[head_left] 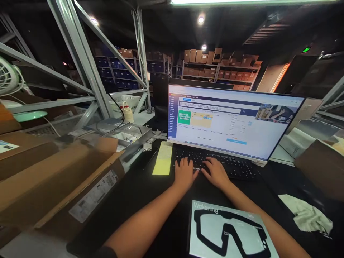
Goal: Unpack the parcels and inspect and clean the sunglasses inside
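Both my hands rest on a black keyboard (240, 168) below a monitor (215, 125). My left hand (185, 173) lies on the keyboard's left part, its fingers stretched over the keys and its thumb near the front edge. Just right of it, my right hand (216, 173) reaches over the middle keys with its fingers spread. Neither hand holds anything. Between my forearms and close to me lies a white box (212, 234) printed with black eyewear and the word "Wakening". Yellow sticky notes (162, 161) lie left of the keyboard.
An open cardboard box (99, 179) with a label stands at the left, before a metal tray (139, 134). A crumpled pale cloth (309, 215) lies at the right, near another cardboard box (322, 168). A metal rack post (83, 61) rises at the left.
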Demonstrator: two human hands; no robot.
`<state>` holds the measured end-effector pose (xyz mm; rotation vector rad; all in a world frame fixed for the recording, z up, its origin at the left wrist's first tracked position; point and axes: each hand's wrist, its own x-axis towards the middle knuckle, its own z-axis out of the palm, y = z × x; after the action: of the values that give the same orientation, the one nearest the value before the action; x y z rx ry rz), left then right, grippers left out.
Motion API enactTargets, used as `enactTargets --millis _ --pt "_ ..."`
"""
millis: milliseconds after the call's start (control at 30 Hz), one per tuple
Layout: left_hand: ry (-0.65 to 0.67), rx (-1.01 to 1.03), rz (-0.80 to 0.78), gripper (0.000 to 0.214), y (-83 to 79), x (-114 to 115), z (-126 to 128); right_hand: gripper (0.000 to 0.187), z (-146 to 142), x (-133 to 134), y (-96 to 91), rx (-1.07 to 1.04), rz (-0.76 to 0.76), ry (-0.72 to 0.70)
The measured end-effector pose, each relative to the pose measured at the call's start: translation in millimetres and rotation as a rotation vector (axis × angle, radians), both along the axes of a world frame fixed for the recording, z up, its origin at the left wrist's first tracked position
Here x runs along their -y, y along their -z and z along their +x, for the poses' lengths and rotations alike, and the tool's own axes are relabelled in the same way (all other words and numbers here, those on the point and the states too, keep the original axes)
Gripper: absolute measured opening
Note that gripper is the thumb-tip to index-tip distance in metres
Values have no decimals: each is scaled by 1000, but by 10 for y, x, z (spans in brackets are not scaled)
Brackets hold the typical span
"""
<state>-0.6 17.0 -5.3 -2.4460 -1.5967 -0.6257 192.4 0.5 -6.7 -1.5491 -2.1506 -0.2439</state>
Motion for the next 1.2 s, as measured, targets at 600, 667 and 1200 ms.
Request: enactTargets --millis 600,667,1200 --pt "55 -17 126 45 27 -274 -95 39 9 9 -65 28 -2 27" --pt "45 -22 130 46 19 -272 -96 39 9 8 -55 24 4 19" --pt "97 -45 69 28 -49 -145 -77 19 -8 -4 -41 -133 42 44"
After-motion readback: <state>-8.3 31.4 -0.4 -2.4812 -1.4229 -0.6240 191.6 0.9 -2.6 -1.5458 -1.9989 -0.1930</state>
